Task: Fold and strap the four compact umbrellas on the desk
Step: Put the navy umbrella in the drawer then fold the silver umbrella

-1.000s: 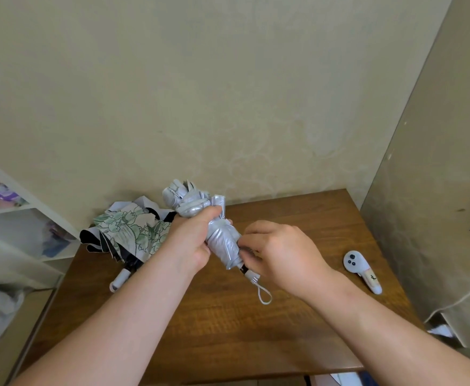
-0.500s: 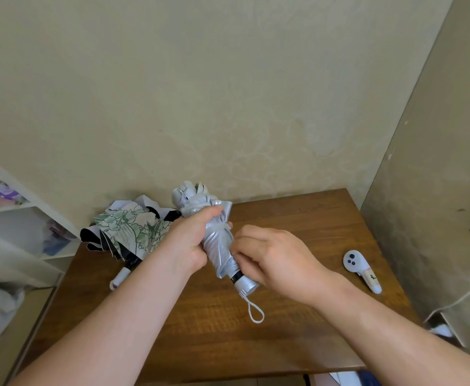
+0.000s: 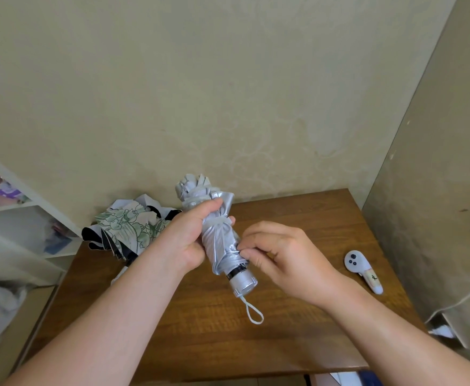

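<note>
Right now the left hand (image 3: 189,240) grips the silver umbrella (image 3: 217,232) around its bundled canopy, above the desk (image 3: 297,316), while the right hand (image 3: 281,254) pinches the fabric hem near the handle (image 3: 242,282). It looks light, the cloth soft and slippery, so gripping mid-canopy over the strap (image 3: 217,221) seems best. A floral umbrella (image 3: 128,229) lies unfolded behind.

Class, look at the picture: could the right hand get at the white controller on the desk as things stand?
Probably yes: the controller lies on bare desk beside the right hand, nothing between; it must first release the silver umbrella.
</note>
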### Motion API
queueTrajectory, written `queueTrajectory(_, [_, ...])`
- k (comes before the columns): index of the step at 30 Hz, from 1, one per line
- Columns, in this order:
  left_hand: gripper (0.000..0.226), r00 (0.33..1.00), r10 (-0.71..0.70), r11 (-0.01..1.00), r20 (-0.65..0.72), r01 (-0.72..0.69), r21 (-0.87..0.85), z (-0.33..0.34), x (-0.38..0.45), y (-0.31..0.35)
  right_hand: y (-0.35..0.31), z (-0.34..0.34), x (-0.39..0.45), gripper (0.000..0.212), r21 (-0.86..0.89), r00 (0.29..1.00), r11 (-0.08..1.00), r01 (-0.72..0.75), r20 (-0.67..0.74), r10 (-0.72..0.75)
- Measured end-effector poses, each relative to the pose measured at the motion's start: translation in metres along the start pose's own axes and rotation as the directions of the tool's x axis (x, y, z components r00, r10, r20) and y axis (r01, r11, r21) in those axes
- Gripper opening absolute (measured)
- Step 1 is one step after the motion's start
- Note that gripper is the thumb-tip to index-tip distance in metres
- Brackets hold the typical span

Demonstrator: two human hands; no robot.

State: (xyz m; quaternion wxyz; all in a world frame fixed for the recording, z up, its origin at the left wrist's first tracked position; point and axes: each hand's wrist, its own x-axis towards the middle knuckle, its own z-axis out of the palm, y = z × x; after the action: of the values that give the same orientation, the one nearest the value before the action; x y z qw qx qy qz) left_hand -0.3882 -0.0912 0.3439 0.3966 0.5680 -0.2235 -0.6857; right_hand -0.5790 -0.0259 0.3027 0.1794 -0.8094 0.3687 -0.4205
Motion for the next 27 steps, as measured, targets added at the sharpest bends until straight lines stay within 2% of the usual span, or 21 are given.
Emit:
queueTrajectory(4, [0.030, 1.000, -0.009, 1.000, 0.028, 0.008, 0.029, 0.003, -0.004, 0.000, -0.001, 0.000, -0.001, 0.006, 0.091, 0.998, 0.994, -0.058, 0.003, 0.058])
queueTrajectory(6, [0.026, 0.999, -0.013, 0.999, 0.038, 0.012, 0.040, 0.004, -0.006, 0.000, -0.003, 0.002, -0.002, 0.007, 0.075, 0.999, 0.996, -0.048, 0.007, 0.047])
queueTrajectory(10, [0.023, 0.999, -0.024, 0.998, 0.034, 0.022, 0.052, 0.005, -0.007, 0.003, -0.013, 0.004, -0.002, 0.009, -0.124, 0.995, 0.987, 0.101, -0.004, -0.102])
queueTrajectory(13, [0.020, 0.997, -0.069, 0.998, 0.034, 0.069, 0.001, 0.005, -0.007, 0.004, -0.015, 0.000, -0.003, 0.010, -0.166, 0.982, 0.968, 0.188, 0.016, -0.188])
queueTrajectory(16, [0.019, 0.995, -0.088, 0.994, 0.055, 0.091, -0.058, 0.006, -0.007, 0.001, -0.011, -0.003, -0.007, 0.012, -0.129, 0.983, 0.975, 0.179, -0.014, -0.183])
queueTrajectory(22, [0.017, 0.999, -0.018, 0.999, 0.027, 0.019, -0.036, 0.010, -0.006, 0.006, -0.014, -0.001, -0.006, 0.018, -0.005, 0.988, 0.996, 0.084, -0.132, -0.084])
queueTrajectory(27, [0.022, 1.000, 0.000, 1.000, 0.026, -0.001, 0.031, 0.005, -0.001, 0.004, -0.016, -0.005, 0.005, 0.024, -0.139, 0.993, 0.986, 0.094, -0.062, -0.104])
